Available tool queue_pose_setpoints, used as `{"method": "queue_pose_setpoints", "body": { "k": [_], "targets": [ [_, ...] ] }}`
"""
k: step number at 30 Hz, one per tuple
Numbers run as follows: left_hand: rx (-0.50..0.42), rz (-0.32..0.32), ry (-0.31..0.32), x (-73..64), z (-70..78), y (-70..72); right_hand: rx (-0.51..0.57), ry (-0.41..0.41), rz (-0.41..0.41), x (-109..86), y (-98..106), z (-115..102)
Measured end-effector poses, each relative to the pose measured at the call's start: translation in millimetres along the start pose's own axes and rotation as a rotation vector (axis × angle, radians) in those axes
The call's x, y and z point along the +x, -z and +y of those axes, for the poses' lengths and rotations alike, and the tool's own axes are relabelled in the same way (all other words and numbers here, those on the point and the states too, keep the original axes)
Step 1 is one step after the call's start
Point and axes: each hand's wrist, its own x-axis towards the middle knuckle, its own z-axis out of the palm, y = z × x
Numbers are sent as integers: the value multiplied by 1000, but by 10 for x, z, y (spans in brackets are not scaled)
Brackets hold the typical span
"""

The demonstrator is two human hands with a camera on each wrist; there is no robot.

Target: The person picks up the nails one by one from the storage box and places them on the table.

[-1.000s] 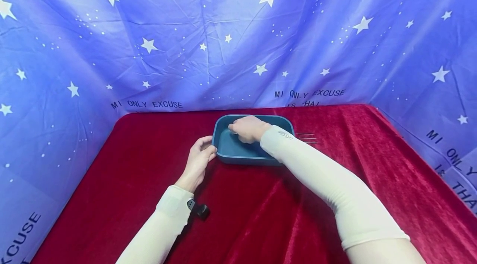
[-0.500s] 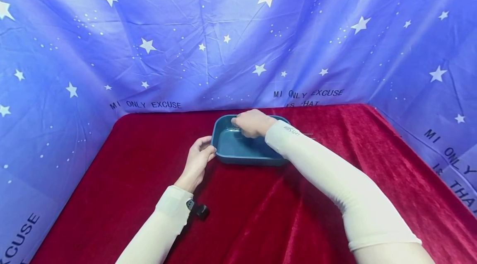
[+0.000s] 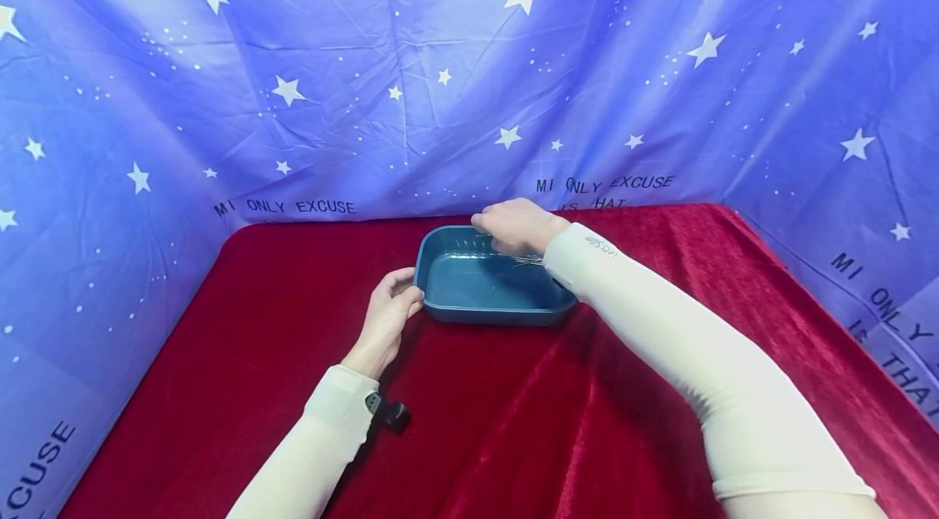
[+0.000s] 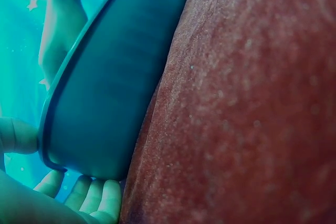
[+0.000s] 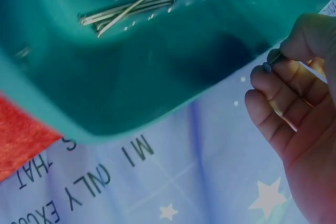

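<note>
A blue rectangular plastic box [image 3: 499, 315] sits on the red cloth. At its left end my left hand [image 3: 385, 319] holds it, the thumb and fingers [image 4: 107, 198] against the outside and rim in the left wrist view. Over the far rim, my right hand [image 3: 521, 226] pinches a thin metal nail [image 5: 269, 66] between thumb and fingertips; much of its shank is hidden by the hand. Several nails [image 5: 134, 9] lie in a loose bundle inside the box, and in the head view these nails [image 3: 528, 261] show partly below the right hand.
A red velvet cloth [image 3: 293, 291] covers the table. A blue star-printed curtain [image 3: 396, 152] hangs close behind it and along both sides. A small black wrist camera [image 3: 396, 416] sticks out beside the left sleeve. The right sleeve [image 3: 660, 323] crosses the box's right end.
My right hand has lifted and moved right and away, from inside the box to its far rim. The thin nails seen right of the box are now behind the sleeve. My left hand stays put.
</note>
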Motion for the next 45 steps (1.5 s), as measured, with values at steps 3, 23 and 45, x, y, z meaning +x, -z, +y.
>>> {"method": "queue_pose_setpoints", "body": {
  "k": [3,23,45],
  "targets": [
    [6,-2,-1,-4,2,2,-6,-2,10,-44,14,45],
    [1,-7,5,-18,0,3,-31,-30,64,-369,30,246],
    [-10,-5,8,-17,7,-1,-8,-66,63,-677,-126,482]
  ]
}}
